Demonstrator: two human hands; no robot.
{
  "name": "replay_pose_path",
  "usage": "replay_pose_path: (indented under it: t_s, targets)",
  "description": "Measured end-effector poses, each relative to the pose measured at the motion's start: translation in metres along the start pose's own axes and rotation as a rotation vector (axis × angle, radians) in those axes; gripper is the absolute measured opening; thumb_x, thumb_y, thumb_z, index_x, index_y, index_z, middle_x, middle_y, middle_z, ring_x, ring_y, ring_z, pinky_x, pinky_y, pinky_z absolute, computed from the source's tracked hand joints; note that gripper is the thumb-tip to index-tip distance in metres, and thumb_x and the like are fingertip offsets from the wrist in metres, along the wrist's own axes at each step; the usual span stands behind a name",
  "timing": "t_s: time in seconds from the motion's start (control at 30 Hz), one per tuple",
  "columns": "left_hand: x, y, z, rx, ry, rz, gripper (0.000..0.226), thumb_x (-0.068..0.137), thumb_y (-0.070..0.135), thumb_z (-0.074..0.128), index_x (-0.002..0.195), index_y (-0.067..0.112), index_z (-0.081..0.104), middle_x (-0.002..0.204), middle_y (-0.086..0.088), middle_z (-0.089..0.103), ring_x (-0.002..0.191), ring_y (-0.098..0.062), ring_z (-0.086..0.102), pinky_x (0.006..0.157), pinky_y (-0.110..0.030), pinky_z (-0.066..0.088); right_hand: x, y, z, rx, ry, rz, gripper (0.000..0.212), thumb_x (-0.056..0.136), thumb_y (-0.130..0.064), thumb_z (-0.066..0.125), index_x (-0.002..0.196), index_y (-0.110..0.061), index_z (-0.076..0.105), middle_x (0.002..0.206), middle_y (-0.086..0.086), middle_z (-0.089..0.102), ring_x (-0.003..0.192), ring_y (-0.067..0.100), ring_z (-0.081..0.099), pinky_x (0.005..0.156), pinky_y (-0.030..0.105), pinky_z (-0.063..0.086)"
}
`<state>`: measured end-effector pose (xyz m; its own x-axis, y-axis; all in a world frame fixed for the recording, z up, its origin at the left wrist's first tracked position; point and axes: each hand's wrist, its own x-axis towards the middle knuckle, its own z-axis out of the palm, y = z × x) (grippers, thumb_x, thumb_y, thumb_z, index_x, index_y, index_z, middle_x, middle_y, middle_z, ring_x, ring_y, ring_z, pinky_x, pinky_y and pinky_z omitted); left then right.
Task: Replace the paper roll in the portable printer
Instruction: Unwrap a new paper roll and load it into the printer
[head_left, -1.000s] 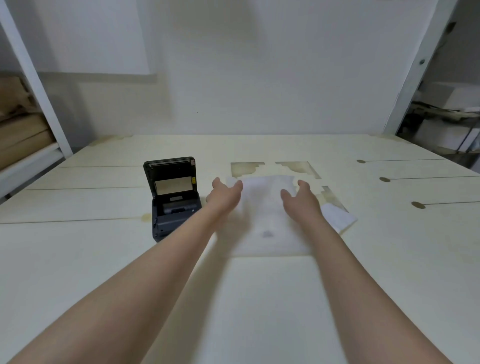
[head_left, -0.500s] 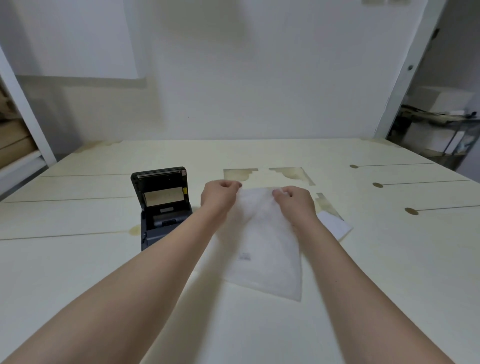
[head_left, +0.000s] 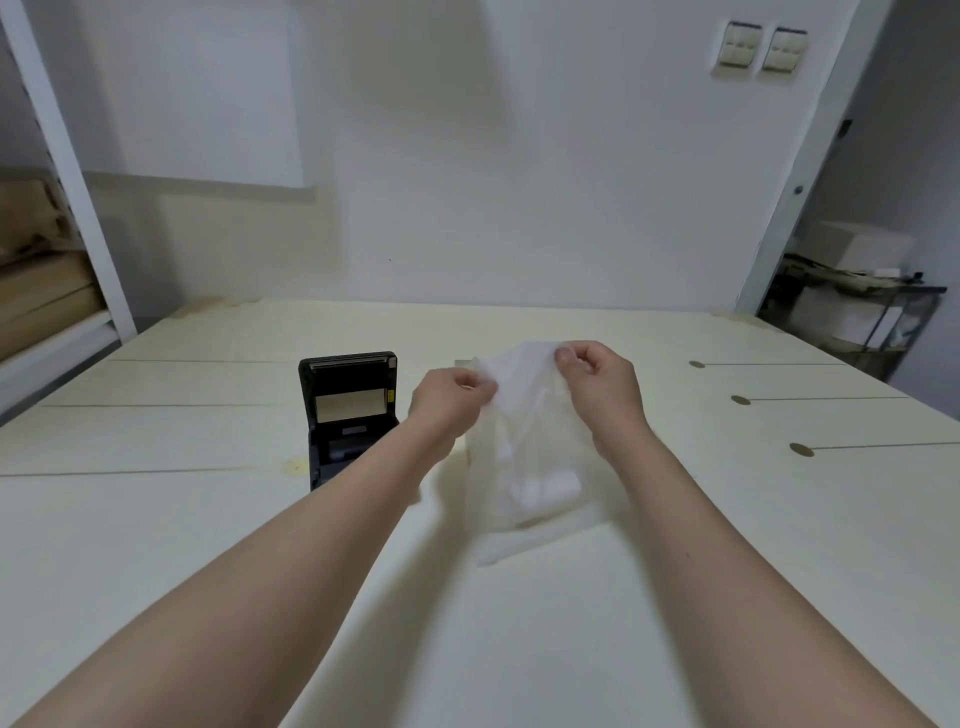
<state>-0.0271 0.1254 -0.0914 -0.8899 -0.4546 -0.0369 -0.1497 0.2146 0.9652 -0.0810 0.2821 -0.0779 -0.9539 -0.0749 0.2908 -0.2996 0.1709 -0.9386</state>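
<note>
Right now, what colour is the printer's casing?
Black, or very dark grey; the printer stands with its lid open in the head view.

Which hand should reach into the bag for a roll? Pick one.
Right. The right hand is above the rolls in the bag; the left hand is at the edge nearer the printer.

Bag (head_left: 524, 457) motion-blurred, rolls (head_left: 545, 488) inside only hazy white shapes, printer (head_left: 348, 415) front hidden behind left forearm (head_left: 311, 545)

Both forearms are bare to the frame's edge; each hand (head_left: 452, 397) wears nothing.
</note>
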Motion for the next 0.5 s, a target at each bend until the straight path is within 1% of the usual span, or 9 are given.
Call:
replay_pose_path:
  t_s: [0.1,0.13,0.2,0.27,0.3,0.33,0.4,0.47,0.5]
  targets:
    - [0.003,-0.003,-0.001,-0.123,0.181,0.017,0.01,0.092,0.022,0.058,0.086,0.015,0.064,0.076,-0.001,0.063,0.062,-0.021,0.064,0.065,-0.027,0.047,-0.009,0.004,-0.002,0.053,-0.06,0.023,0.02,0.095,-0.019,0.057,0.114,-0.019,0.065,0.097,-0.001,0.066,0.08,0.014,0.061,0.068,0.026,0.054]
    - [0.004,-0.004,-0.001,-0.13,0.194,0.032,0.01,0.093,0.02,0.055,0.09,0.014,0.063,0.082,-0.003,0.066,0.068,-0.022,0.067,0.069,-0.029,0.05,-0.013,0.007,-0.004,0.057,-0.074,0.038,0.026,0.095,-0.017,0.056,0.121,-0.018,0.061,0.103,0.001,0.065,0.083,0.017,0.063,0.074,0.029,0.056]
    - [0.001,-0.008,-0.001,-0.071,0.109,0.085,0.023,0.093,0.023,0.052,0.115,0.016,0.058,0.118,-0.001,0.064,0.097,-0.022,0.066,0.079,-0.032,0.052,-0.019,0.015,-0.009,-0.021,-0.086,0.022,0.033,0.094,-0.014,0.057,0.126,-0.019,0.056,0.113,0.0,0.064,0.092,0.019,0.065,0.086,0.036,0.056]
    - [-0.007,-0.013,0.003,0.002,-0.039,0.131,0.059,0.095,0.026,0.054,0.147,0.021,0.029,0.154,0.002,0.033,0.132,-0.019,0.047,0.103,-0.041,0.046,-0.025,0.023,-0.015,-0.18,-0.115,-0.051,0.032,0.092,-0.014,0.059,0.124,-0.019,0.056,0.117,-0.005,0.064,0.1,0.016,0.063,0.093,0.036,0.051]
    - [-0.011,-0.016,0.005,0.058,-0.07,0.17,0.071,0.095,0.026,0.055,0.154,0.023,0.015,0.161,0.001,0.015,0.142,-0.018,0.035,0.112,-0.043,0.038,-0.028,0.027,-0.018,-0.252,-0.137,-0.075,0.032,0.092,-0.015,0.06,0.124,-0.019,0.056,0.118,-0.008,0.063,0.103,0.015,0.062,0.094,0.033,0.049]
    - [-0.018,-0.017,0.008,0.129,-0.086,0.223,0.075,0.096,0.027,0.056,0.155,0.024,0.009,0.163,0.001,0.006,0.145,-0.017,0.028,0.117,-0.042,0.031,-0.03,0.031,-0.021,-0.314,-0.163,-0.083,0.033,0.093,-0.016,0.06,0.125,-0.019,0.056,0.12,-0.008,0.062,0.107,0.015,0.061,0.094,0.03,0.046]
    - [-0.026,-0.022,0.012,0.281,-0.16,0.289,0.067,0.096,0.033,0.055,0.154,0.024,0.021,0.161,0.0,0.02,0.143,-0.016,0.033,0.116,-0.036,0.031,-0.034,0.039,-0.024,-0.443,-0.234,-0.062,0.032,0.095,-0.023,0.057,0.127,-0.019,0.057,0.126,-0.005,0.062,0.117,0.016,0.058,0.096,0.027,0.042]
    - [-0.032,-0.025,0.013,0.394,-0.344,0.166,0.067,0.093,0.048,0.055,0.151,0.026,0.03,0.156,0.003,0.037,0.139,-0.017,0.041,0.113,-0.033,0.035,-0.039,0.045,-0.027,-0.553,-0.329,0.005,0.039,0.096,-0.035,0.055,0.133,-0.022,0.054,0.133,-0.003,0.06,0.125,0.016,0.054,0.101,0.029,0.041]
    - [-0.034,-0.028,0.013,0.484,-0.43,0.108,0.074,0.09,0.056,0.056,0.152,0.028,0.028,0.156,0.005,0.038,0.14,-0.018,0.039,0.113,-0.034,0.034,-0.042,0.047,-0.03,-0.558,-0.395,0.047,0.048,0.094,-0.04,0.056,0.139,-0.024,0.049,0.137,-0.002,0.057,0.128,0.016,0.051,0.103,0.03,0.04]
